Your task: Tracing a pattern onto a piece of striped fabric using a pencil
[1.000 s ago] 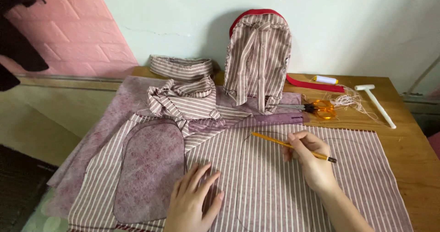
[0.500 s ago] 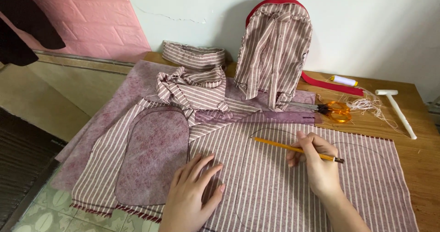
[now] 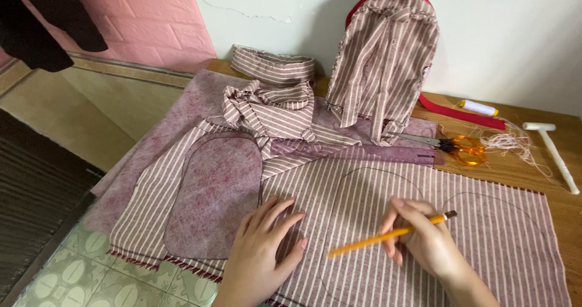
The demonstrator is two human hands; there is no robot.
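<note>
A striped maroon-and-white fabric (image 3: 376,204) is spread over the wooden table (image 3: 558,210). My left hand (image 3: 264,252) lies flat on it near the front edge, fingers apart, just right of a rounded mauve felt piece (image 3: 215,192). My right hand (image 3: 427,243) grips an orange pencil (image 3: 388,235), its point toward the left, over the cloth. Faint curved pencil outlines show on the fabric near that hand.
A striped backpack (image 3: 385,58) stands against the wall. Crumpled striped strips (image 3: 270,110) and a band (image 3: 273,64) lie to its left. A purple ruler (image 3: 357,152), orange scissors (image 3: 464,149), a red strip (image 3: 461,114), a thread spool (image 3: 479,108) and a white tool (image 3: 555,152) lie behind. Tiled floor lies below left.
My right hand has swung the pencil so its point now faces left and lower on the cloth. The view has shifted slightly; my left hand stays flat on the fabric.
</note>
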